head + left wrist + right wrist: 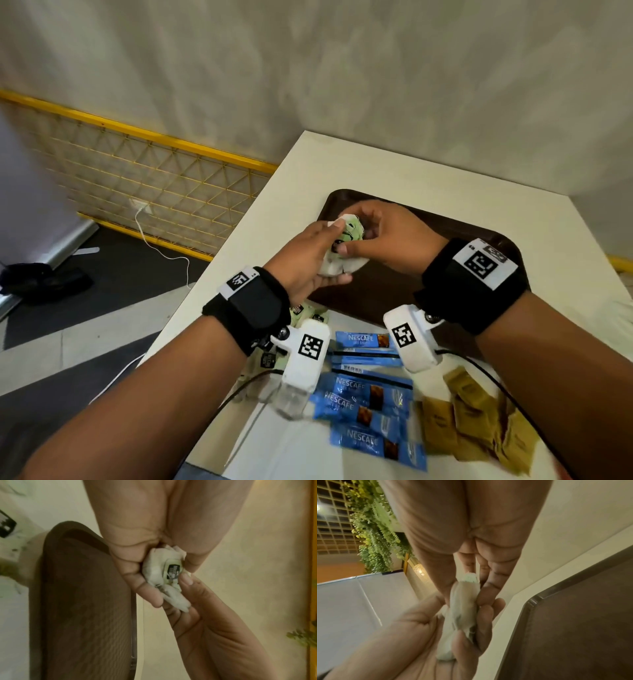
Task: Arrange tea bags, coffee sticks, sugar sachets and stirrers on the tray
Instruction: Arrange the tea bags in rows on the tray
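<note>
A small bunch of white tea bags (346, 246) with pale green tags is held by both hands just above the near left part of the brown tray (455, 236). My left hand (329, 253) cups the bunch from below and the left, with its thumb on top. My right hand (356, 233) pinches the upper bags from the right. In the left wrist view the tea bags (163, 568) show a dark label between the fingers. In the right wrist view the tea bags (464, 601) stand on edge. Blue coffee sticks (370, 401) and brown sugar sachets (472, 421) lie on the table near me.
More tea bags (308, 313) lie on the white table (394, 164) under my left wrist. The table's left edge drops to the floor, where a white cable (161, 253) runs. A yellow mesh fence (154, 185) stands at the left, a wall behind.
</note>
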`<move>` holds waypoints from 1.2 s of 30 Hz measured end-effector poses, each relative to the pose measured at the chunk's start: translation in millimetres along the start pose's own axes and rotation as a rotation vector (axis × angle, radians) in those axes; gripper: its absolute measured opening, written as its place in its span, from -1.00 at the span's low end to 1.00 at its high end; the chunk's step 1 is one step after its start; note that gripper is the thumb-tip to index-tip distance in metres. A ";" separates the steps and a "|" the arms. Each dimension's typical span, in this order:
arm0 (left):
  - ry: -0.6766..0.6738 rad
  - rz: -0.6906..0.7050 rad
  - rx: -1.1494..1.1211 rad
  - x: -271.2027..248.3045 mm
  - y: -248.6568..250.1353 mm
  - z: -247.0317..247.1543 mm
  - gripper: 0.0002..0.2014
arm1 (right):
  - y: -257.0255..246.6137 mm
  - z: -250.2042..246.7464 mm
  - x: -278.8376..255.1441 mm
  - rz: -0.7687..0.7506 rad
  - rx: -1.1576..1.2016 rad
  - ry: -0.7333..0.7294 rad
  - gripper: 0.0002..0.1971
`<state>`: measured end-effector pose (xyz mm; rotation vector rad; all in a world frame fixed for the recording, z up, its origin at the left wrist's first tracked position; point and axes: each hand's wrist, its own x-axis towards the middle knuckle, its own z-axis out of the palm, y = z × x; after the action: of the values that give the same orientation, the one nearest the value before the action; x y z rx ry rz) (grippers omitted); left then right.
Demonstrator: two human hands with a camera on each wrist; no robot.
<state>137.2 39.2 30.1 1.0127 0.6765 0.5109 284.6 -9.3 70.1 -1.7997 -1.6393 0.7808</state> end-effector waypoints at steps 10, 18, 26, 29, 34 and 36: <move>0.128 -0.005 -0.114 33.2 -4.7 -4.4 -0.64 | 23.3 -3.1 8.4 0.087 0.526 0.144 -0.69; 0.019 -0.005 -0.069 38.5 -9.0 5.2 -0.64 | 33.7 6.9 7.0 0.039 0.520 0.185 -0.72; -0.054 0.015 -0.140 42.2 -13.6 5.2 -0.87 | 40.9 3.3 1.9 0.060 0.492 0.172 -0.72; -0.059 0.026 -0.158 45.7 -13.5 3.3 -0.78 | 45.8 -1.3 2.9 0.106 0.475 0.162 -0.78; -0.003 0.043 -0.158 57.4 -13.2 0.3 -0.79 | 54.5 -7.0 11.2 0.146 0.550 0.116 -0.87; 0.032 0.039 -0.127 64.2 -11.3 -0.1 -0.78 | 58.1 -9.1 19.7 0.171 0.570 0.106 -0.86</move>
<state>182.4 77.3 2.4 0.9009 0.6462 0.5979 331.2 5.5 31.8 -1.5407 -1.0583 1.0785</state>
